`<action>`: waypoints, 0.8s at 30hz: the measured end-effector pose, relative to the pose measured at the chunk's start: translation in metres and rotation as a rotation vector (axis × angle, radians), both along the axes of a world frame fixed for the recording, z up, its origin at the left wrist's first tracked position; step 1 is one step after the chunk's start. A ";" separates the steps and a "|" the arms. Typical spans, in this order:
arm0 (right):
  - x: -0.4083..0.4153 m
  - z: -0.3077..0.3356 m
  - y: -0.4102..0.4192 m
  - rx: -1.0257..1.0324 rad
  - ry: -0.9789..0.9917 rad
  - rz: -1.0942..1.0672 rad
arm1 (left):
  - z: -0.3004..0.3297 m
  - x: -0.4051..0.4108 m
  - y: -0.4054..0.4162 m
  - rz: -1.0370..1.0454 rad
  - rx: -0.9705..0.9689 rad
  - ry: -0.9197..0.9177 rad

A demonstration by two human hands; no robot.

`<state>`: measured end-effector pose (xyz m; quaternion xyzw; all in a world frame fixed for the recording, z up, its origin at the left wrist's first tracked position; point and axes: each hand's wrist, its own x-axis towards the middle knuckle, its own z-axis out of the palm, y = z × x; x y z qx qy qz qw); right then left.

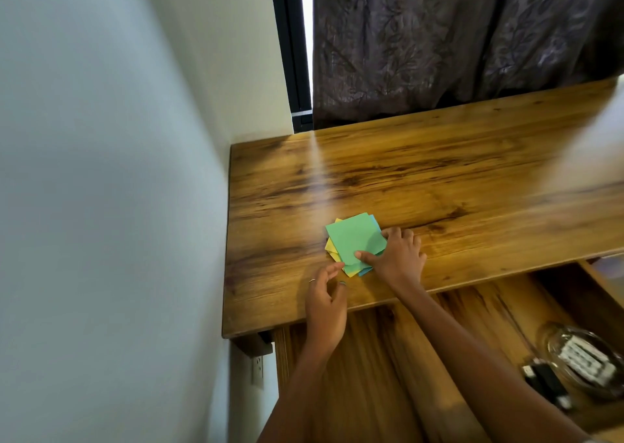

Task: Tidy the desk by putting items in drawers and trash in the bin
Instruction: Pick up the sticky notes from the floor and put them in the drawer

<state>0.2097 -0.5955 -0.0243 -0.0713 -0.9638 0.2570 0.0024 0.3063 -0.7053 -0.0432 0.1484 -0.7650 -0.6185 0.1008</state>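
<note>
Wooden desk (439,172): right hand (398,257) pinches paper squares (354,240); left hand (326,304) loose, empty.

Your right hand (398,257) covers right corner of paper stack (354,240); only edges of yellow and blue sheets under green top one show, count unclear. Open drawer (422,358) cut off at right and bottom edges. Glass dish (584,361) in it blurred, white contents unreadable; black items (547,385) beside it too blurred to identify.
</note>
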 end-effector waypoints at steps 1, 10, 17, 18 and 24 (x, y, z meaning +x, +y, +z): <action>0.001 0.000 0.000 0.010 0.004 0.002 | 0.000 0.000 0.001 -0.003 -0.014 0.004; 0.005 0.002 0.000 0.037 0.014 -0.008 | 0.003 0.002 0.004 0.016 0.000 0.007; 0.001 0.008 0.000 0.026 -0.061 -0.012 | 0.007 0.000 0.002 0.022 0.101 -0.003; -0.003 0.009 0.001 0.030 -0.101 -0.010 | 0.007 0.000 0.001 0.019 0.110 0.000; -0.015 0.016 0.001 -0.086 -0.293 -0.055 | 0.008 -0.001 0.000 0.014 0.157 0.003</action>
